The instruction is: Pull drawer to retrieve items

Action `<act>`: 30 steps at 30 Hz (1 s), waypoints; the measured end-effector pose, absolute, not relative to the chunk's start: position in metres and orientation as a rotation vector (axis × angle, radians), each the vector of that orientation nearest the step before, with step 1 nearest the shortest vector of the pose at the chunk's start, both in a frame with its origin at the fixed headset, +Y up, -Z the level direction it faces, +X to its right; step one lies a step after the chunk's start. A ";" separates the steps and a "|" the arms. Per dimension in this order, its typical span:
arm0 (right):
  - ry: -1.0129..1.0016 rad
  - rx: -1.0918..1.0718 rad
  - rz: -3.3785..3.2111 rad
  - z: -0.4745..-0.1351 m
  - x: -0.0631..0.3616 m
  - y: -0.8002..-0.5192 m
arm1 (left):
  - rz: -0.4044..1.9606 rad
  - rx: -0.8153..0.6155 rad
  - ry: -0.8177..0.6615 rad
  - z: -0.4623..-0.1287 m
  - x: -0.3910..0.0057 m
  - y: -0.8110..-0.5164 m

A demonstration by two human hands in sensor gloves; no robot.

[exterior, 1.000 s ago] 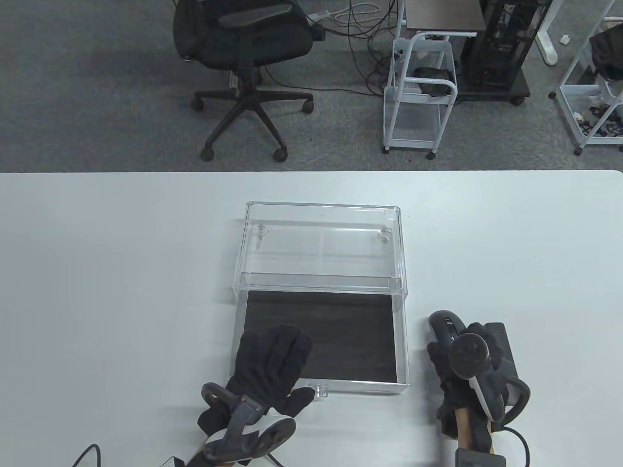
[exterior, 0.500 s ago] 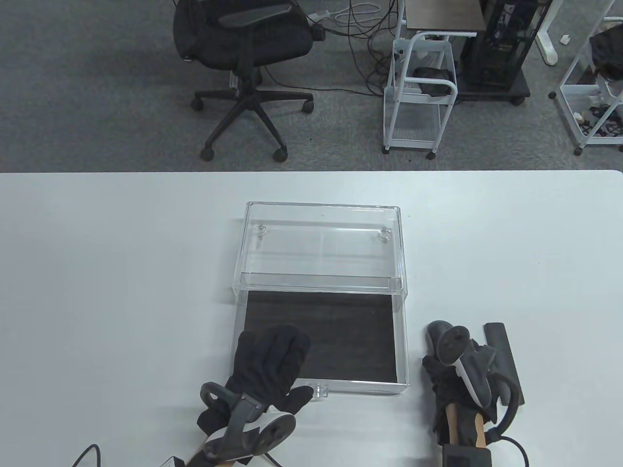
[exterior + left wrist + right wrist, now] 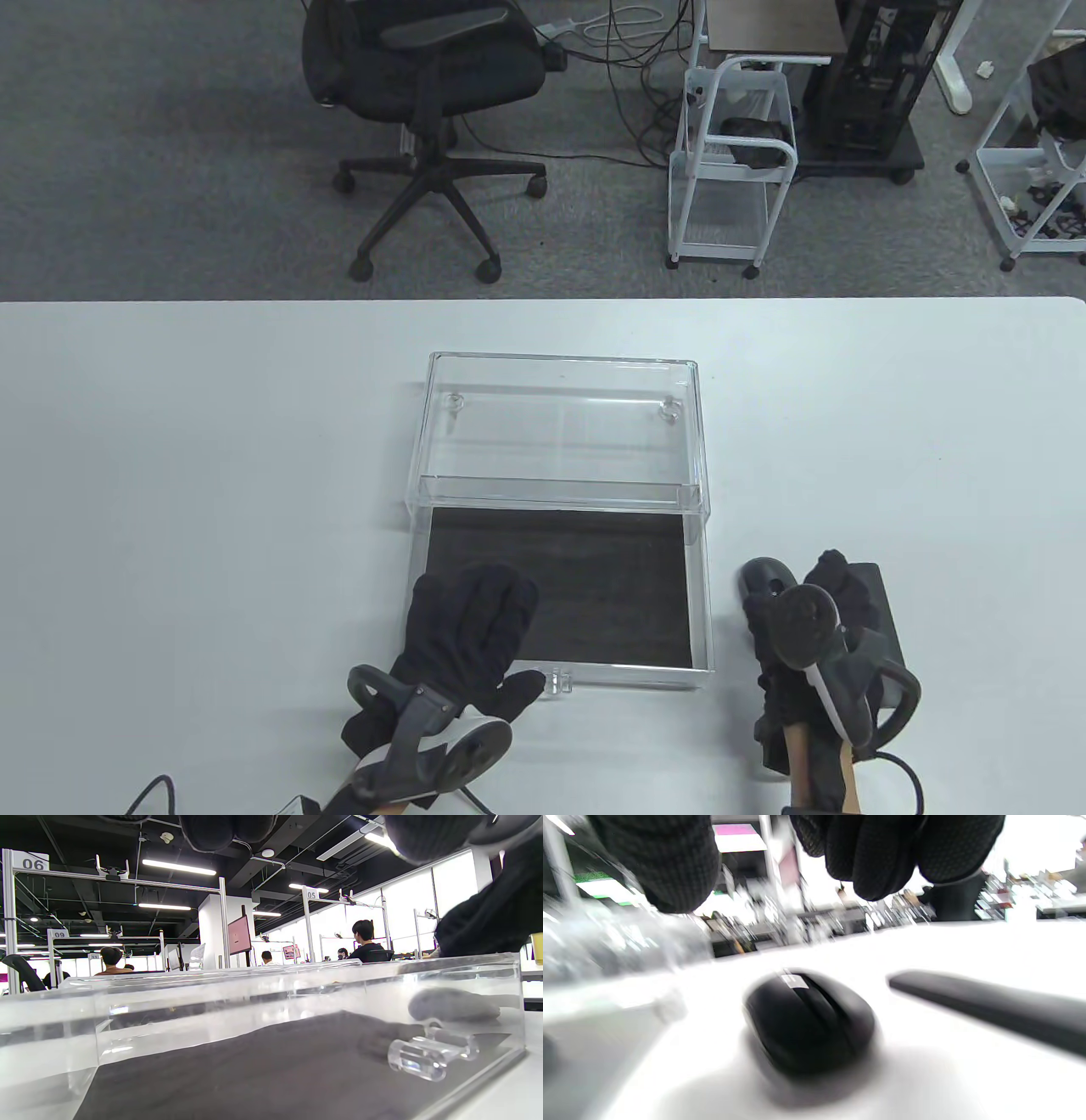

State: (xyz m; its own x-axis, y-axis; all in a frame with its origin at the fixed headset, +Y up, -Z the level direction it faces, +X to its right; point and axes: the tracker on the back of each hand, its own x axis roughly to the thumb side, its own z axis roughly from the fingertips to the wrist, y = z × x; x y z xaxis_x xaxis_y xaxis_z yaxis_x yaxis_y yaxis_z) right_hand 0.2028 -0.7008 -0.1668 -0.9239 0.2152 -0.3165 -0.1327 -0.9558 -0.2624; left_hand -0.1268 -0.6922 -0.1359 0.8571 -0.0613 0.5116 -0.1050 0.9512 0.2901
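Observation:
A clear acrylic drawer box [image 3: 560, 424] stands mid-table. Its drawer [image 3: 702, 594] is pulled out toward me and shows only a dark liner [image 3: 594, 577]. My left hand [image 3: 488, 632] rests flat on the drawer's front left part, thumb beside the small clear knob [image 3: 556, 682]. The knob also shows in the left wrist view [image 3: 428, 1054]. A black mouse [image 3: 761, 578] lies on the table right of the drawer, with a flat black slab [image 3: 878, 594] beside it. My right hand [image 3: 819, 607] hovers over them, fingers [image 3: 882, 853] spread above the mouse [image 3: 810, 1022], not touching it.
The white table [image 3: 212, 509] stretches wide on both sides of the box. The slab [image 3: 988, 1005] lies just right of the mouse. Beyond the table's far edge are an office chair [image 3: 424, 76] and a white cart [image 3: 730, 170] on the floor.
My right hand drew back a little toward me, then swung right again over the slab; the mouse stays on the table. My left hand and the drawer have barely moved.

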 end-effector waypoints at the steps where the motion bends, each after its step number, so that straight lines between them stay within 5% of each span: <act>1: -0.425 -0.434 2.897 -0.162 0.195 -0.694 | 0.025 0.319 -0.545 -0.136 -0.127 -0.692; 7: -0.655 0.087 2.940 -0.134 0.135 -0.675 | 0.039 0.322 -0.567 -0.137 -0.128 -0.692; 14: -0.518 0.450 2.968 -0.130 0.097 -0.689 | 0.087 0.327 -0.576 -0.141 -0.132 -0.694; 30: -0.383 0.476 2.947 -0.133 0.099 -0.701 | 0.123 0.350 -0.594 -0.142 -0.134 -0.694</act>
State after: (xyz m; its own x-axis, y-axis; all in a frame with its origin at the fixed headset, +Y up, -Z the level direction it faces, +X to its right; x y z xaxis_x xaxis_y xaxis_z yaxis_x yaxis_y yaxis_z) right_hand 0.0994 -0.7007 -0.1325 -0.9414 0.0887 0.3254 -0.1690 -0.9590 -0.2275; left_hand -0.1345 -0.6943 -0.1417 0.8237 0.0132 0.5669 -0.2127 0.9339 0.2873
